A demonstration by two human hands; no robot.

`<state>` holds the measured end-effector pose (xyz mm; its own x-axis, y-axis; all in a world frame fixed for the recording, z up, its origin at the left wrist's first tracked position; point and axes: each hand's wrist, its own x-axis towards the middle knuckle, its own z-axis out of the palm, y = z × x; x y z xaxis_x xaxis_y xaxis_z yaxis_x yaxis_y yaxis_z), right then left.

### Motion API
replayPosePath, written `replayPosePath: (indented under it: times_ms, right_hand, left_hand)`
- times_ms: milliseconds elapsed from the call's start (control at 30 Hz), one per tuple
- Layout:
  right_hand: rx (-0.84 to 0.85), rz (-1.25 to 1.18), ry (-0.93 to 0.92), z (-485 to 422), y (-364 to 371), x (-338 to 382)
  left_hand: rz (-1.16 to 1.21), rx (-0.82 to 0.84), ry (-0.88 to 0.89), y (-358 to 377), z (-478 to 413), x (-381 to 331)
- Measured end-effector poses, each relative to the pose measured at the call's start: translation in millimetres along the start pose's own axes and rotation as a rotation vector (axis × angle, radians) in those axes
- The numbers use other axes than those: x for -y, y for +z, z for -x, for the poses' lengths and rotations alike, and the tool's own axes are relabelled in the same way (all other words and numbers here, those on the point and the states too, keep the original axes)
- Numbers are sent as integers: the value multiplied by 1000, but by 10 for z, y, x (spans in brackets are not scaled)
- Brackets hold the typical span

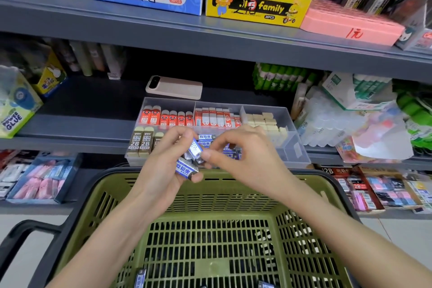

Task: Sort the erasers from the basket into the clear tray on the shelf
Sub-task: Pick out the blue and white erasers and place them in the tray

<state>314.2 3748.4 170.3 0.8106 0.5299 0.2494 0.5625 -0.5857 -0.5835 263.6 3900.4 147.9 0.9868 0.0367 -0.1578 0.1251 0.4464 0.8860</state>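
Fingertips (207,154) of the right hand (245,154) are pinching one blue-and-white eraser (195,147) at the top of a small bunch of erasers (187,168). The left hand (163,166) has its fingers curled round that bunch.

Just behind the fingers is the clear tray (297,147) on the shelf (81,124). The compartment right past the fingertips already holds matching blue erasers (207,137), and most other sections look stocked too.

Below the hands, the green basket (210,194) is mostly bare mesh, with a few stragglers (139,278) at its near edge. I'd say it's nearly done: just this handful plus those leftovers.
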Motion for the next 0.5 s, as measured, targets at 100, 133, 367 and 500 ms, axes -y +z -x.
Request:
replayPosePath:
  times_ms: [100,133,367,500]
  right_hand:
    - [10,-19,50,-42,70,122]
    - [38,-80,82,-60,66,146]
    - [213,-401,105,-105,-41,183]
    - [-145,-379,279,-198,-255,-105]
  left_hand:
    - [-37,10,7,30,36,-4]
    - [-51,9,-1,28,42,-9]
    - [-79,5,-77,63,54,-10]
    - [34,-42,-77,-18,41,-66]
